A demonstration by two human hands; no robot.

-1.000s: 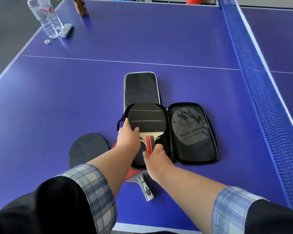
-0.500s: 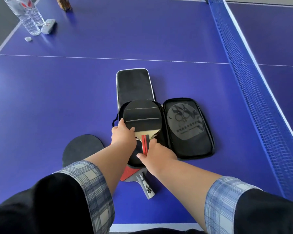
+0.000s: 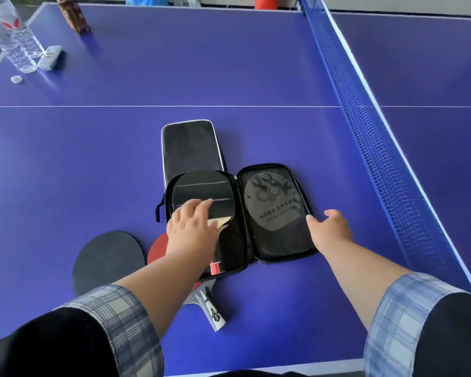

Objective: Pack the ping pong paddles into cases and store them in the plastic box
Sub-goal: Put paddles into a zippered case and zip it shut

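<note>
Your left hand [image 3: 192, 227] lies flat and open on the paddle [image 3: 199, 191]. Your right hand [image 3: 331, 229], open and empty, is nearer the case [image 3: 278, 248] lid's right edge.

We see a purple-blue ping pong table [image 3: 229, 63] with white lines and a blue mesh net [image 3: 386, 148] along its right side.

Near the middle lies an open black zip case [image 3: 278, 240], spread flat, its far left corner overlapping a closed black oblong case with white piping [image 3: 188, 148]. Toward the near edge lie a round black rubber disc [image 3: 106, 259] and a red-faced paddle with a grey handle [image 3: 210, 308], partly under the open case. At the far left corner stand two clear plastic water bottles [image 3: 14, 39], with a small white cap [image 3: 16, 79], a grey block [image 3: 49, 58] and a brown patterned box [image 3: 75, 16] close by.
</note>
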